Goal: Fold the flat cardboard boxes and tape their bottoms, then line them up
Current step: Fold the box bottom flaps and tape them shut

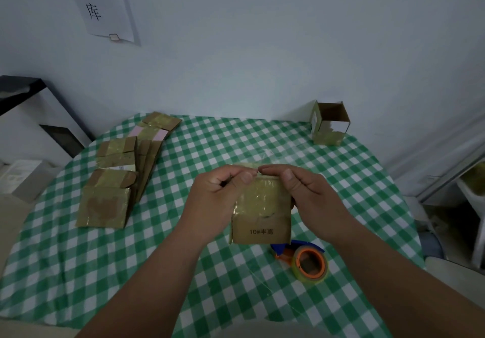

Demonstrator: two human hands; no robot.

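In the centre of the frame you hold a small cardboard box (pixel 262 214) above the green and white checked tablecloth (pixel 215 143), with the printed text "10#半高" on the side that faces you. Your left hand (pixel 215 196) is at the upper left corner of the box, the fingers curled, and the thumb and forefinger pinch at the top edge. Your right hand (pixel 301 188) is at the upper right corner, also with curled fingers, and its thumb and forefinger pinch the same edge, so the two thumbs almost meet. Between them there seems to be a strip of clear tape (pixel 265 154) that rises behind the box, but it is thin and hard to see. The upper part of the box looks shiny from tape that covers it. Just below the box, at the lower right of centre, a tape dispenser (pixel 304 259) with an orange core and a blue handle lies on the cloth. In the left part of the frame a pile of flat boxes (pixel 118 180) lies spread on the table. At the upper right one folded box (pixel 330 123) stands near the wall. In the upper left a paper sign (pixel 102 4) hangs on the wall.
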